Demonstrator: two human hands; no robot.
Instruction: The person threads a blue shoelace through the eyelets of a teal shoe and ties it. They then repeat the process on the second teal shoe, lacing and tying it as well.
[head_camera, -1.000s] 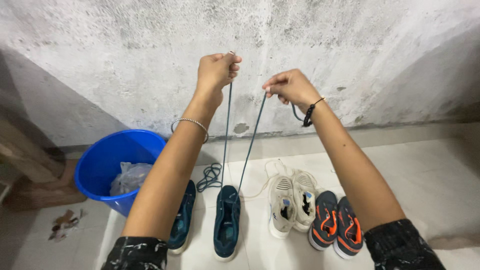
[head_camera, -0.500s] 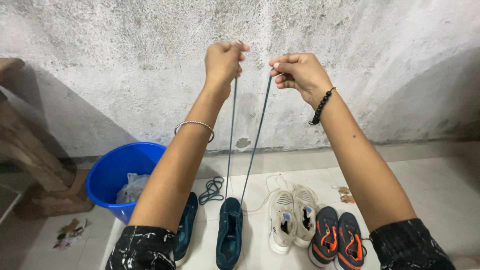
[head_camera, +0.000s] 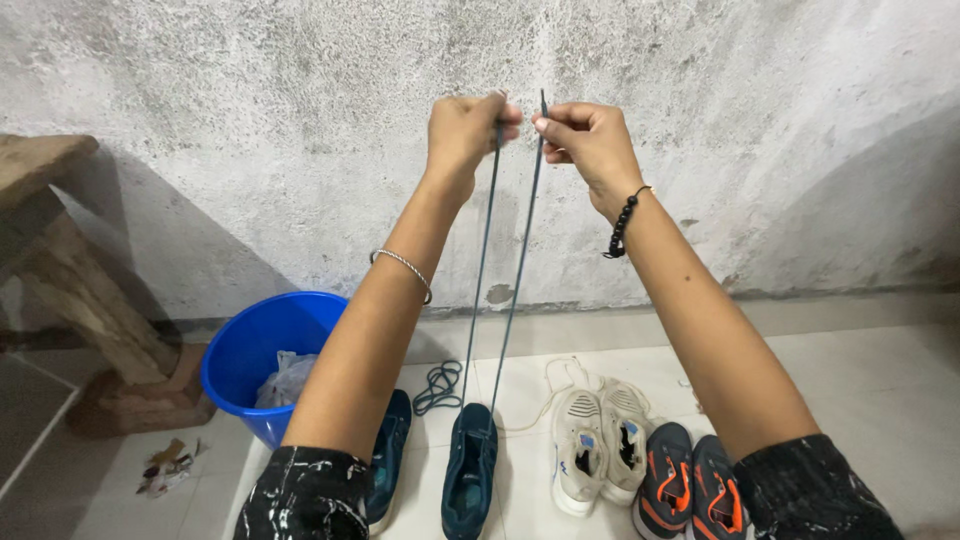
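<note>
Both my arms are raised in front of the grey wall. My left hand (head_camera: 466, 130) pinches one end of a dark blue shoelace (head_camera: 481, 270), and my right hand (head_camera: 588, 140) pinches the other end. The two lace strands hang taut down to a teal shoe (head_camera: 470, 470) on the floor, which the lace is threaded through. The matching teal shoe (head_camera: 390, 455) lies to its left, partly hidden by my left arm. A loose dark lace (head_camera: 438, 388) is coiled on the tiles behind them.
A blue bucket (head_camera: 258, 350) with a plastic bag inside stands at left. A pair of white shoes (head_camera: 598, 445) and a dark pair with orange marks (head_camera: 690, 490) lie to the right. A wooden stump bench (head_camera: 90, 300) stands at far left.
My hands have drawn closer together and hold the lace ends nearly side by side. The view has shifted slightly, bringing the wooden bench in at left.
</note>
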